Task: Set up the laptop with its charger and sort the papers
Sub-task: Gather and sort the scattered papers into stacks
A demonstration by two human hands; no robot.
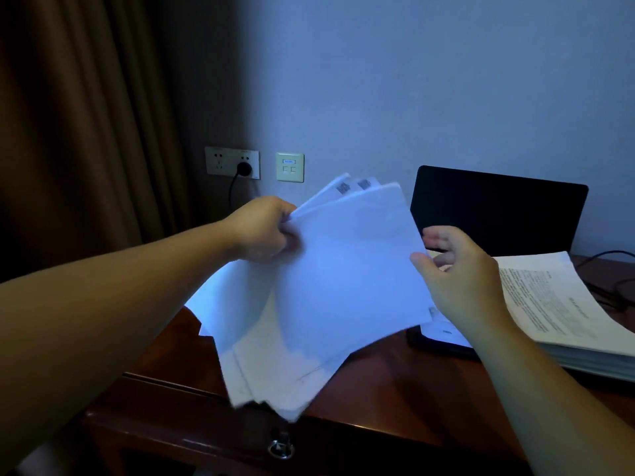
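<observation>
White loose sheets (330,286) hang fanned at frame centre over the wooden bench (395,383), pinched at their upper left corner by my left hand (263,230), fingers curled tight on them. Their long axis slants from upper right to lower left. My right hand (460,276) sits at their right edge, fingers loosely spread, gripping nothing I can see; it is nearer to peel off the front sheet. Behind it stands the open laptop (498,211), and a thick printed stack (563,304) lies at lower right. A plug (245,167) sits in the wall socket (232,162), upper left
</observation>
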